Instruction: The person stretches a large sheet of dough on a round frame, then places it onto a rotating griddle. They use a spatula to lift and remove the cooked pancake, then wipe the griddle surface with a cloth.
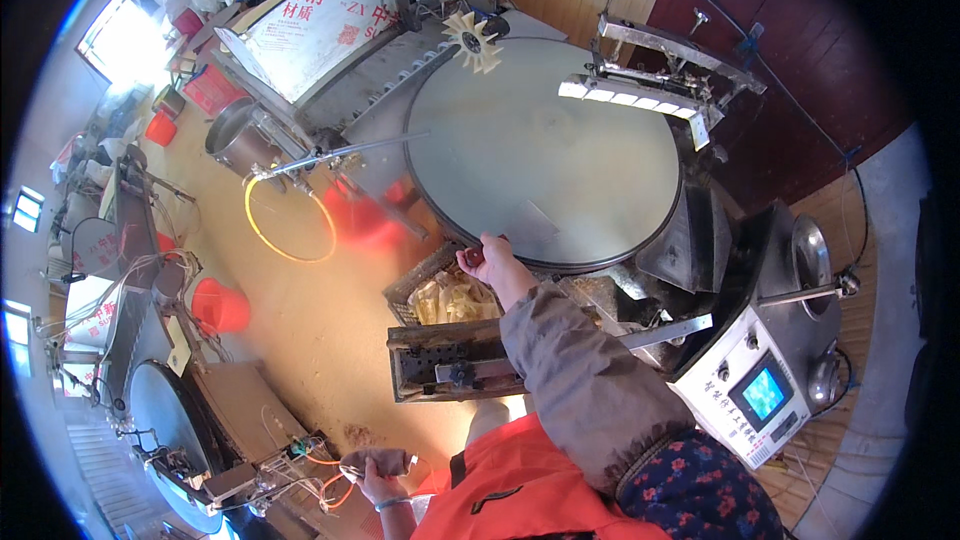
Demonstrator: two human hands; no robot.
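A large round griddle plate (560, 140), grey with a pale greenish film, lies ahead of me. My right hand (484, 262) is at its near left rim, fingers closed round a small dark red handle (474, 256). A thin, flat angular shape (540, 220) shows on the plate beyond the hand; I cannot tell if it joins the handle. Low in the view, well away from the plate, my left hand (380, 485) is closed on a folded brown cloth (372, 462).
Beneath the rim stands a crate (400, 290) of yellowish flat scraps, beside a dark metal trough (450, 340). A control box with a screen (762, 398) is at right. Red buckets (220, 306) and a yellow hose (290, 258) are at left. A second round plate (165, 410) is lower left.
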